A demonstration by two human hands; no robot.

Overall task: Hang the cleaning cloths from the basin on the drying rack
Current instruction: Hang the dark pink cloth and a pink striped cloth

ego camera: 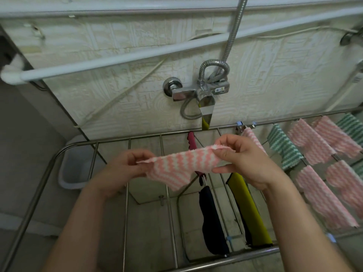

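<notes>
Over the rack (pixel 49 169) both forearms reach forward and slightly inward, palms turned toward each other. The left hand (pixel 125 165) pinches the left end of a pink cloth (pixel 176 163) between thumb and curled fingers. The right hand (pixel 245 160) pinches the right end the same way, so the cloth is stretched between them, top edge rising a little to the right, lower corner sagging. It is held in the air above the rack's bars; whether it touches any, I cannot tell.

Left of the hands the bars are bare, with open gaps down to the floor. Beneath and just right of them hang a yellow cloth (pixel 247 209) and a dark cloth (pixel 212 218). Further right the bars are crowded with hung cloths (pixel 322 195) — pink-striped and green-striped, edges close together. The basin (pixel 72 169) sits below the rack's far-left corner.
</notes>
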